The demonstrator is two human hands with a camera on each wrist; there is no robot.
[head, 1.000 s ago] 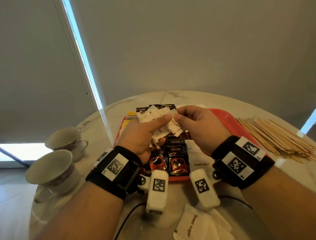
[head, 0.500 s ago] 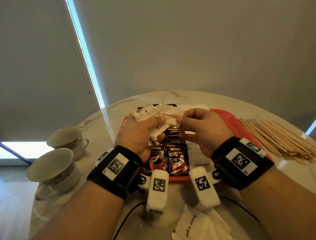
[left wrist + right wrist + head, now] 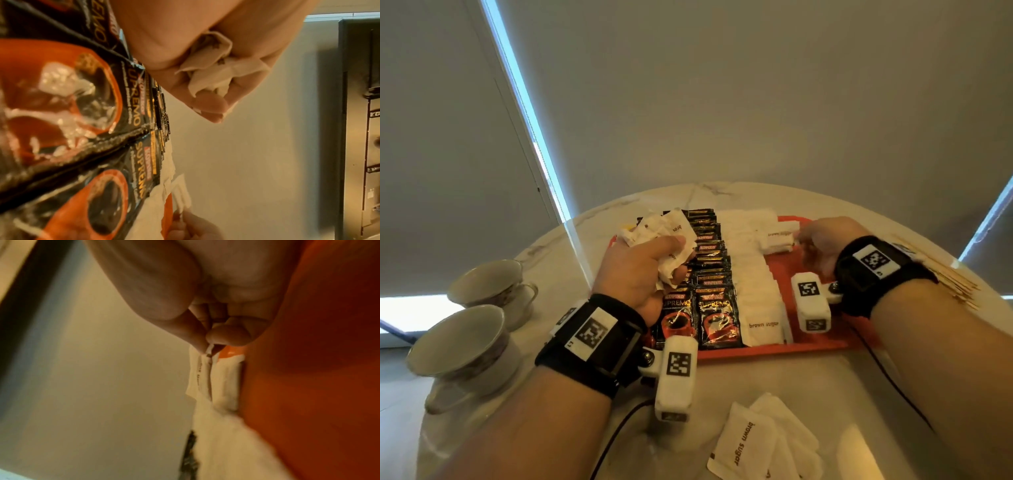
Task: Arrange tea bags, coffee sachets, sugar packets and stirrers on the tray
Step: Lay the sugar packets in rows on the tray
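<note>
Left hand (image 3: pixel 640 274) is clutching a bunch of sugar packets (image 3: pixel 664 229) in curled fingers over the tray (image 3: pixel 774 349); right hand (image 3: pixel 822 243) is pinching one packet (image 3: pixel 779 236) by its edge

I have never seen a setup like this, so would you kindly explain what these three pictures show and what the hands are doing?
No machine here: a person wears cameras on the head and on both wrists. The wide picture looks down from the head; the two close-ups look along each hand.

On the marble table sits a red tray with rows of coffee sachets and white sugar packets. Teacups stand to the left, wooden stirrers to the right, spare packets nearest the camera.

The left hand grips a bunch of sugar packets. The right hand pinches one packet by its edge at the far end of the tray.
</note>
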